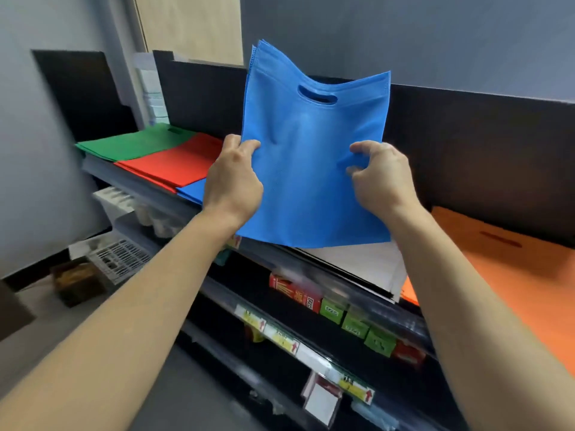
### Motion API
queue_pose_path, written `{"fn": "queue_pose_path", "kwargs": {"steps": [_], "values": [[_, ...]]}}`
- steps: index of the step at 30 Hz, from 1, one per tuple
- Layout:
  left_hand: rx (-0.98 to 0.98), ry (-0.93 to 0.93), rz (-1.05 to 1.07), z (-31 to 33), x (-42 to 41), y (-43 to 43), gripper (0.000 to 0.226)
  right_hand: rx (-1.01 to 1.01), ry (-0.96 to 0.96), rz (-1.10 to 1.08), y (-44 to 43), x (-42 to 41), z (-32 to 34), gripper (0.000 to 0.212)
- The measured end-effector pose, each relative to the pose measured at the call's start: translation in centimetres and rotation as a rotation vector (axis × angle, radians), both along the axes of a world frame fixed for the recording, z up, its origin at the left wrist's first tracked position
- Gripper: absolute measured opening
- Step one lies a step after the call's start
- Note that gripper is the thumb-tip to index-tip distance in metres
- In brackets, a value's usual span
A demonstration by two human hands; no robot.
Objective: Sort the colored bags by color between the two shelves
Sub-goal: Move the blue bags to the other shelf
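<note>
The left hand (233, 178) and right hand (382, 178), fingers pinching the lower sides, hold a few blue bags (311, 169) upright above the top shelf (124, 178), seemingly mid-transfer; the next move likely means laying them flat on the blue pile (193, 189) beside the red pile (177, 160).

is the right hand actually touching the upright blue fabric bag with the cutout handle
Touching. The head view shows the right hand pinching the blue fabric bag: its curled fingers bunch the cloth into a fold at the grip.
</note>
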State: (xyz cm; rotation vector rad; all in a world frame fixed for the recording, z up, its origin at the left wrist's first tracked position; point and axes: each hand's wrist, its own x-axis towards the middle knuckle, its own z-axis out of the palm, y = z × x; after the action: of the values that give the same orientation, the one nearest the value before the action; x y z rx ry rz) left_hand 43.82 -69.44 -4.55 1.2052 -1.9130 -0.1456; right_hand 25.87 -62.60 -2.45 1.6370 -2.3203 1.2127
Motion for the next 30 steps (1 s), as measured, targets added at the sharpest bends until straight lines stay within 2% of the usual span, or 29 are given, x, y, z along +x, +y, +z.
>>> {"fn": "queue_pose_path", "kwargs": {"steps": [4, 10, 14, 21, 30], "values": [[0.035, -0.031, 0.023, -0.3, 2.0, -1.6, 0.053, 0.040, -0.067, 0.057, -2.7, 1.7, -0.2, 0.046], [0.077, -0.013, 0.016, -0.9, 4.6, -7.1, 0.050, 0.087, -0.045, 0.035, -7.1, 3.9, -0.4, 0.047], [0.102, -0.038, -0.052, -1.7, 6.3, -12.3, 0.051, 0.111, -0.038, -0.059, -10.7, 5.9, -1.5, 0.046], [0.171, -0.204, -0.179, -2.3, 9.5, -22.6, 0.050, 0.245, -0.052, -0.244, -17.5, 10.6, -3.1, 0.037], [0.315, -0.315, -0.343, -5.6, 8.2, -27.8, 0.048, 0.403, -0.084, -0.446, -19.8, 11.3, -5.8, 0.038]]}}
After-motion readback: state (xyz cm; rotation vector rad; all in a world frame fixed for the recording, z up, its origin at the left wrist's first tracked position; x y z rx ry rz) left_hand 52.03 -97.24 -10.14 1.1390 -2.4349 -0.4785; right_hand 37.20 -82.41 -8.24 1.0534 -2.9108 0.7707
